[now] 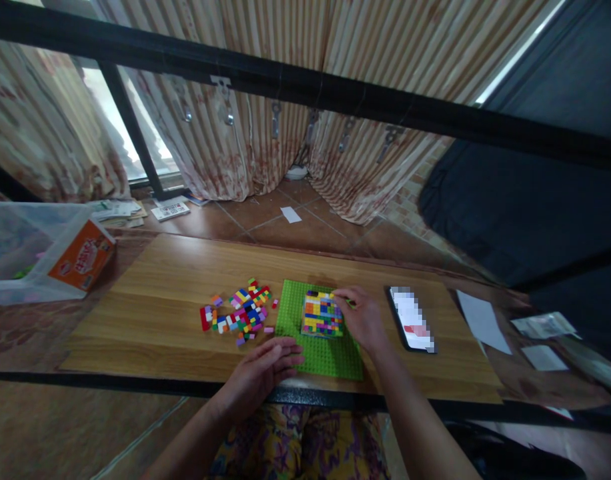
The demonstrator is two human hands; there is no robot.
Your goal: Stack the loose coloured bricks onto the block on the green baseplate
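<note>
A toy-brick block (320,317) is sitting on the baseplate (325,360) near the front table (150,293) edge; the right hand (363,320) is arching over its corner, finger grip unclear; the left hand (265,367) is relaxing, fingers slightly apart.

Striped curtains (225,143) hang across the top of the frame behind a dark bar (305,85). At far left is a clear bin (40,291) with an orange label (83,257). Right of centre, a lit phone (410,319) lies on the wooden counter (150,307). Papers (483,320) lie at right; dark cloth (525,187) fills the upper right.

Brick block (321,316) (multicoloured); on green baseplate (330,361)
</note>
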